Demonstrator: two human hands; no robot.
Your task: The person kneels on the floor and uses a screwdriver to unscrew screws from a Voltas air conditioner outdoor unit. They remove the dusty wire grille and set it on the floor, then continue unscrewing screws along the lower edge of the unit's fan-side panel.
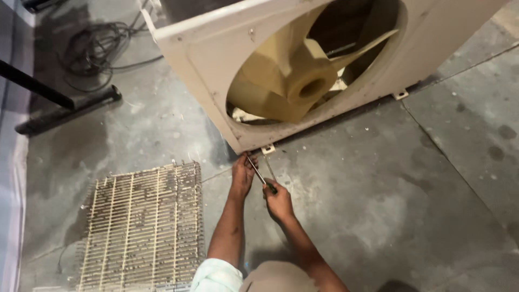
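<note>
A cream metal housing (205,59) with a round opening stands on the concrete floor, showing a beige fan blade (292,75) inside. My right hand (278,201) grips a screwdriver (260,176) by its dark handle; the shaft points up toward the housing's lower corner by a small mounting foot (267,148). My left hand (243,174) rests at that same corner, fingers curled around the screwdriver's tip end. Whether it pinches a screw is hidden.
A dirty wire fan grille (143,227) lies flat on the floor to the left. Coiled black cables (94,46) and a black bar (67,111) lie at the back left. Another mounting foot (400,95) sits at the housing's right.
</note>
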